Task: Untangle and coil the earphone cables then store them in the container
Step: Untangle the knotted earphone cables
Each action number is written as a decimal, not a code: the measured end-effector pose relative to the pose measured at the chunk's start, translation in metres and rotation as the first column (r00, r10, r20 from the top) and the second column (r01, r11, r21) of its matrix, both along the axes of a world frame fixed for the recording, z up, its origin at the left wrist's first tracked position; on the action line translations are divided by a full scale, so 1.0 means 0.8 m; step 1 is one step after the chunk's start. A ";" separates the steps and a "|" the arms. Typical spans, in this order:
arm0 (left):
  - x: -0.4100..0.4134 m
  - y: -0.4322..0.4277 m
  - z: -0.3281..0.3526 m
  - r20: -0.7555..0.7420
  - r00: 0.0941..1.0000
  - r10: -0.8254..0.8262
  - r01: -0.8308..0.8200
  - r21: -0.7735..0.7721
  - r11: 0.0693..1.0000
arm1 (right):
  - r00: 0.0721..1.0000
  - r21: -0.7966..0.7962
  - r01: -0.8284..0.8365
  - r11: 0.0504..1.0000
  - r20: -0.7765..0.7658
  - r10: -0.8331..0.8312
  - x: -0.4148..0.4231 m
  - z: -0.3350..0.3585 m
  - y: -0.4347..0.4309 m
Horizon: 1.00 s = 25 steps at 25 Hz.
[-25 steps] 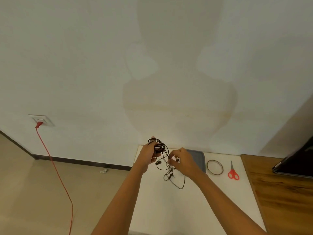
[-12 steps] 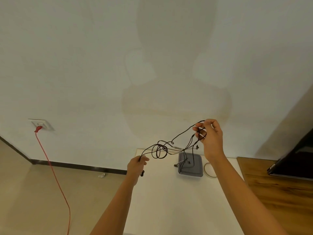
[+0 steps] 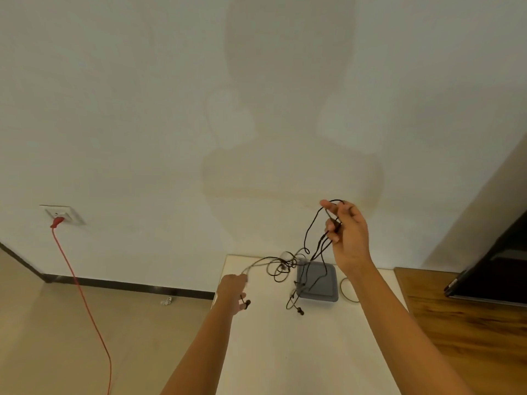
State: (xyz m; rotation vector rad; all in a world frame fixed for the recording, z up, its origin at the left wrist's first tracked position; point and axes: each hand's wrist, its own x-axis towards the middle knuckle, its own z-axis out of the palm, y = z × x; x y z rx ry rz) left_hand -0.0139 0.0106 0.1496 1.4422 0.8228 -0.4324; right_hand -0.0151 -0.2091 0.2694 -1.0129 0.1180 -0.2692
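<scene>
Two hands hold the earphone cables [image 3: 285,263] in the air: the right hand [image 3: 348,235], raised at the far right, clenches several strands in curled fingers, while the left hand [image 3: 231,289], lower and nearer, pinches one end. The snarl hangs between them, slanting low-left to high-right, above the left edge of the grey container [image 3: 328,280], which the right hand is nearer. No readable writing shows

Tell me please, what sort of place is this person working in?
Probably a plain room in a home or office: a white table against a bare wall, a low wall socket with a red cable plugged in, and a wooden surface beside the table.
</scene>
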 end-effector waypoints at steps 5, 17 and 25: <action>-0.002 -0.046 0.048 0.472 0.733 -0.490 0.400 0.283 0.872 | 0.899 -0.297 -0.436 0.850 -0.109 0.423 -0.006 -0.004 0.022; 0.023 -0.043 0.090 0.566 0.824 -0.029 0.106 -0.104 0.989 | 0.831 -0.676 -0.556 0.484 -0.441 0.339 -0.015 -0.019 -0.013; 0.033 -0.033 0.175 0.597 0.800 0.061 0.203 -0.365 0.909 | 0.872 -0.789 -0.483 0.379 -0.473 0.126 -0.010 -0.135 0.011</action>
